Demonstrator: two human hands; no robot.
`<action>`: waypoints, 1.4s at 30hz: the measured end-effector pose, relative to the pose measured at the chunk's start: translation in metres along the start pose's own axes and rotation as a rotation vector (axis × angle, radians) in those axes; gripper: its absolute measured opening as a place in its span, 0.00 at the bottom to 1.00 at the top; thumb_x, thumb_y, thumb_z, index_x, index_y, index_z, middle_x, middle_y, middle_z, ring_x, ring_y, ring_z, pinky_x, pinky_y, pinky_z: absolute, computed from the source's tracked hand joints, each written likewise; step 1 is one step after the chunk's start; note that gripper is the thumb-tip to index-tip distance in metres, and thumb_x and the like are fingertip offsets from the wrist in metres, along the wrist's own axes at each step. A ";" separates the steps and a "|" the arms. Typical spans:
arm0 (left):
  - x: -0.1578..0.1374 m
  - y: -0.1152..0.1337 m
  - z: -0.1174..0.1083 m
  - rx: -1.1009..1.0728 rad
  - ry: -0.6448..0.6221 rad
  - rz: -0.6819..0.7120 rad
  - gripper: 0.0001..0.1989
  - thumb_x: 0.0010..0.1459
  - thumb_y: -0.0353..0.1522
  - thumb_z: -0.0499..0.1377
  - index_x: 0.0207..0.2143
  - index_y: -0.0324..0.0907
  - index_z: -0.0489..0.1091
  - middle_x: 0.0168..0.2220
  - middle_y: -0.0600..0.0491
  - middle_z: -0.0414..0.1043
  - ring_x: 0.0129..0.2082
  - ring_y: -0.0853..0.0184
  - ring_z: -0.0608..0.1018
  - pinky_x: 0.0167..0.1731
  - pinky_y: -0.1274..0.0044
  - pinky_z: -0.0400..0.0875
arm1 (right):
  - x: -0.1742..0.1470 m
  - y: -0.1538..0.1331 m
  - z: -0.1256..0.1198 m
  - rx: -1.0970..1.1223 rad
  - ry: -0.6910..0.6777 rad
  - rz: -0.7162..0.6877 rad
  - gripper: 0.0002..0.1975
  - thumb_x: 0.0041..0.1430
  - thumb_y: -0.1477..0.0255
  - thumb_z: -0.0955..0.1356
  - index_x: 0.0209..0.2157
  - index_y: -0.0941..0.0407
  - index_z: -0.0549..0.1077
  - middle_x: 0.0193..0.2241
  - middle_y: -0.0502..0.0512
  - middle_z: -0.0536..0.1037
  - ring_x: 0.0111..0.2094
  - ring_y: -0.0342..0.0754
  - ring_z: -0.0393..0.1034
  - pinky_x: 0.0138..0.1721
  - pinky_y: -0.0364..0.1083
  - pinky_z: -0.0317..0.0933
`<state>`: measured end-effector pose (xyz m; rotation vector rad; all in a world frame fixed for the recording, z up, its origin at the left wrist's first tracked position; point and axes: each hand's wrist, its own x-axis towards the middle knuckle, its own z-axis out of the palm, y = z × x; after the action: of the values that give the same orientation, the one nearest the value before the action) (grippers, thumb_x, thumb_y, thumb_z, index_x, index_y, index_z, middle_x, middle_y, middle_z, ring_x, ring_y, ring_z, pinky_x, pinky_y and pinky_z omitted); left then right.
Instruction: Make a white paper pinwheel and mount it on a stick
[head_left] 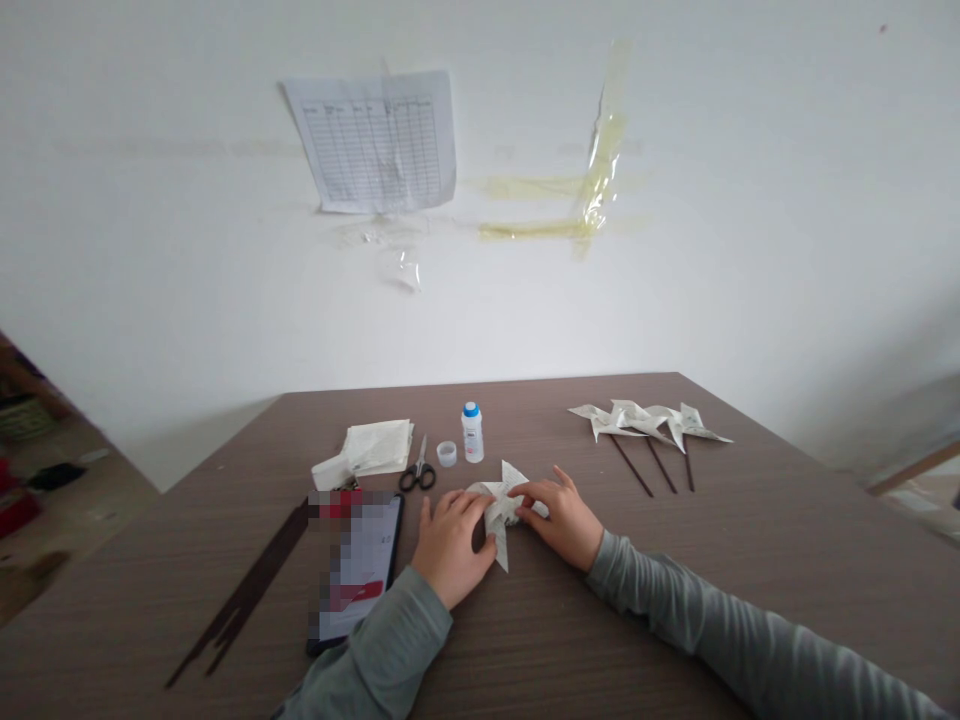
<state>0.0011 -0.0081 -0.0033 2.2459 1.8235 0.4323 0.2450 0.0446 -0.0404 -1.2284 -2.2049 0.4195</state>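
Observation:
A paper pinwheel [498, 520] made of printed white paper lies on the table in front of me, its pointed blades spread. My left hand [454, 545] has its thumb and fingers curved around the pinwheel's left side, holding it against the tabletop. At the right side, my right hand [562, 517] pinches the pinwheel near its centre with thumb and forefinger. The fingers hide part of the middle, so I cannot make out whether something small is held there. Just beyond stand a small white bottle with a blue cap [472, 434] and a little clear plastic cup [447, 454].
Black-handled scissors [418, 475] lie beside a stack of folded paper [379, 446]. A phone [356, 570] rests left of my left forearm, near several dark sticks [251, 585]. Several finished pinwheels on sticks [651, 420] lie at the back right. A wall [525, 320] rises behind the table.

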 end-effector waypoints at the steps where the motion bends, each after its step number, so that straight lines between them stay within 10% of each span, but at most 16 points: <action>1: 0.000 0.001 0.000 0.008 -0.003 -0.003 0.30 0.74 0.31 0.70 0.75 0.55 0.86 0.77 0.44 0.89 0.83 0.40 0.81 0.90 0.32 0.62 | 0.000 -0.002 0.000 0.001 0.006 0.021 0.13 0.78 0.73 0.77 0.57 0.46 0.92 0.44 0.54 0.97 0.53 0.64 0.95 0.88 0.80 0.64; 42: 0.002 -0.002 0.015 0.081 0.113 0.038 0.26 0.69 0.29 0.75 0.65 0.61 0.96 0.83 0.43 0.81 0.83 0.29 0.79 0.87 0.28 0.67 | -0.004 0.003 0.006 -0.158 0.003 -0.024 0.12 0.83 0.66 0.75 0.54 0.40 0.95 0.44 0.58 0.94 0.55 0.67 0.90 0.86 0.87 0.61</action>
<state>0.0053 -0.0060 -0.0182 2.3576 1.8873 0.5106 0.2453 0.0423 -0.0477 -1.2815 -2.2837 0.2368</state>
